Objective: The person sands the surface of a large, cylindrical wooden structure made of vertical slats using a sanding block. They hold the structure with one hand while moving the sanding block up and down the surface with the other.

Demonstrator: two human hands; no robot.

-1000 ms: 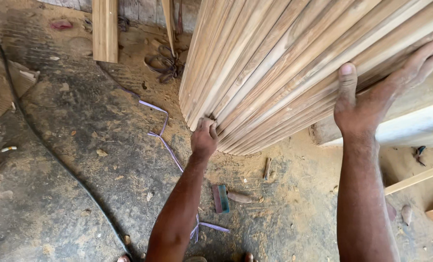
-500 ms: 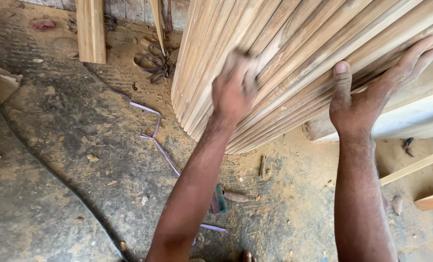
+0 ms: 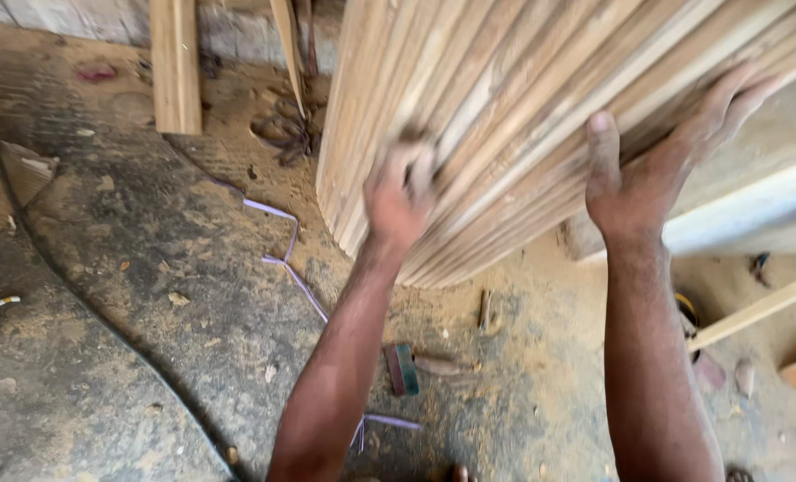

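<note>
A thick bundle of long pale wooden slats (image 3: 523, 98) leans from the upper right down to the dusty floor, its ends resting near the middle of the view. My left hand (image 3: 401, 192) is blurred by motion and lies against the face of the slats a little above their lower ends, fingers curled. My right hand (image 3: 657, 165) grips the bundle's right side, thumb pointing up along a slat and fingers wrapped around the edge.
A white-edged block (image 3: 755, 214) sits behind the bundle at the right. On the sawdust floor (image 3: 148, 295) lie a purple strap (image 3: 286, 259), a small green-and-red block (image 3: 402, 368), a black cable (image 3: 86, 295), and loose planks (image 3: 175, 67) against the back wall.
My left hand rose from the slats' lower ends up onto their face, then slid back down a little. My right hand kept its grip on the bundle's side.
</note>
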